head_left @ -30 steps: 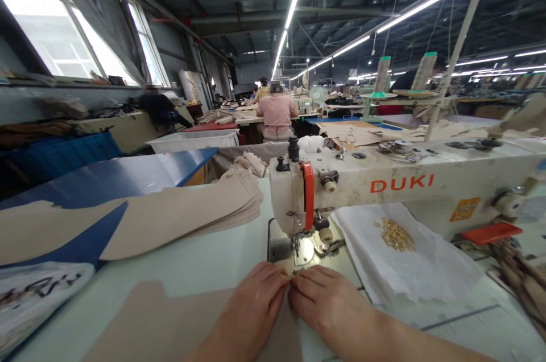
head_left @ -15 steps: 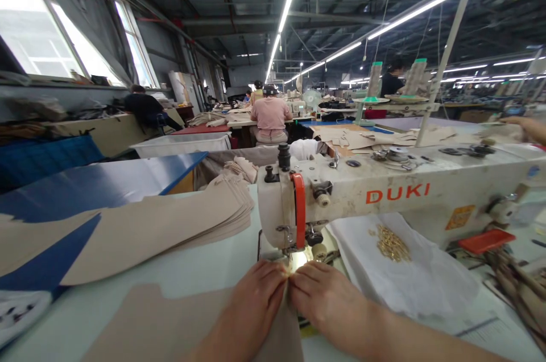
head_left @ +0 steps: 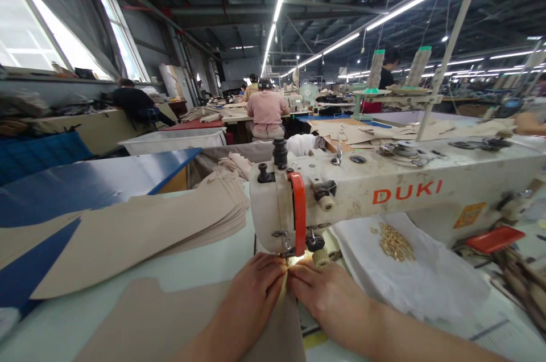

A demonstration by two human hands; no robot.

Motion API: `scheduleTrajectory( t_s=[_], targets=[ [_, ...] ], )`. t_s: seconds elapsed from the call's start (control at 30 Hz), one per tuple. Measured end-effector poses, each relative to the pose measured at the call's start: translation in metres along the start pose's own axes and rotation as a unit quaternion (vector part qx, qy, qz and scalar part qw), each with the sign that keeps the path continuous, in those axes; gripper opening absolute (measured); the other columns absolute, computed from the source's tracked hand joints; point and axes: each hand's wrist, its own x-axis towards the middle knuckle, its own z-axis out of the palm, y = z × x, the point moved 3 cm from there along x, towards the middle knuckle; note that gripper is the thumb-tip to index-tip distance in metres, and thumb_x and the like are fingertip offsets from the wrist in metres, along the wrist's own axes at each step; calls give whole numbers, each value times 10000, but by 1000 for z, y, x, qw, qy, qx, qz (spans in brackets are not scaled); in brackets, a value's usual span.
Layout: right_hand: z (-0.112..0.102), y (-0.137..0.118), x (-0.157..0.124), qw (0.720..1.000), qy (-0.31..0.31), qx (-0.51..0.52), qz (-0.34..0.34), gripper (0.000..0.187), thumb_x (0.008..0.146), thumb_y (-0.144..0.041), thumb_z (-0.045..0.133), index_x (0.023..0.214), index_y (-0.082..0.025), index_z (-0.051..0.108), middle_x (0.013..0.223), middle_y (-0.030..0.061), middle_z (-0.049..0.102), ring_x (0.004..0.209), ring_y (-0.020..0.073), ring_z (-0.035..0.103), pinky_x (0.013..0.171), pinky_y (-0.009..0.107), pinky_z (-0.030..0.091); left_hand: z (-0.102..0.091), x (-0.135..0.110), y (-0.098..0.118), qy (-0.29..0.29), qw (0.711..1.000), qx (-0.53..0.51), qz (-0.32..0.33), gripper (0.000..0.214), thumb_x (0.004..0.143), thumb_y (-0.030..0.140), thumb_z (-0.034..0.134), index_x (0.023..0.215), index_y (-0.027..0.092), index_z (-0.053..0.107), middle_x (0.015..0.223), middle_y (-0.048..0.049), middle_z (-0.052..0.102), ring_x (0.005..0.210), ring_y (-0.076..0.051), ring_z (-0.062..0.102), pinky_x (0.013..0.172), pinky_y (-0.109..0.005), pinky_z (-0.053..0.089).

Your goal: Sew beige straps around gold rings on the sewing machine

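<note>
My left hand and my right hand lie side by side on a beige fabric piece, fingertips pressed together on its edge right under the needle of a white DUKI sewing machine. Both hands press down on the fabric with fingers close together. The needle area between my fingertips is lit and mostly hidden by the hands.
A stack of beige cut pieces lies to the left. White paper with small gold metal parts sits right of the needle. A blue table stands behind left. Other people sit at machines farther back, one in a pink shirt.
My hands have slid forward with the fabric edge, closer under the machine head. The view has shifted slightly.
</note>
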Motion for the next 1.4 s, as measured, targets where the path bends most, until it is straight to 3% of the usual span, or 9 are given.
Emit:
scheduleTrajectory(
  t_s=[0.5,0.63,0.83,1.03,1.27,1.4],
  targets=[
    [7,-1,0,999,35,-12,4,60,905,-171,568,948,-139,594,976,83,659,919,192,599,797,321,460,0,-2,-4,1,1000,-7,-14,221,893,141,480,833,203,683,851,-19,725,814,-168,668,754,-281,575],
    [3,-3,-1,999,44,-19,9,96,880,-181,612,961,-129,598,973,62,670,908,195,601,785,325,477,1,-3,-4,-13,1000,-10,-20,204,884,117,491,853,192,678,868,-26,720,852,-171,660,788,-291,570],
    [-5,-10,-6,999,32,13,-23,110,897,-204,587,982,-135,589,1039,28,665,1003,177,580,924,308,459,-1,-6,1,-39,999,-11,-24,180,868,71,521,924,163,665,930,-37,704,899,-178,634,831,-327,559],
    [-5,-9,-4,1000,-4,26,-12,103,907,-212,568,977,-142,596,1042,25,667,1008,171,588,927,297,462,2,-6,-2,-70,996,0,-53,151,835,37,574,874,141,676,895,-42,679,876,-188,612,815,-344,546],
    [3,-8,-4,999,8,18,-27,109,895,-223,595,961,-137,595,1008,28,664,968,171,582,898,297,466,8,-5,-6,-112,991,13,-75,142,865,60,541,837,143,652,905,-60,658,887,-203,606,832,-367,540],
    [3,-9,-5,999,9,23,-27,107,894,-231,598,948,-139,597,1013,30,660,987,174,571,915,298,455,3,-9,0,-112,991,28,-63,176,879,65,501,914,157,647,948,-62,653,914,-196,607,845,-354,546]
  ],
)
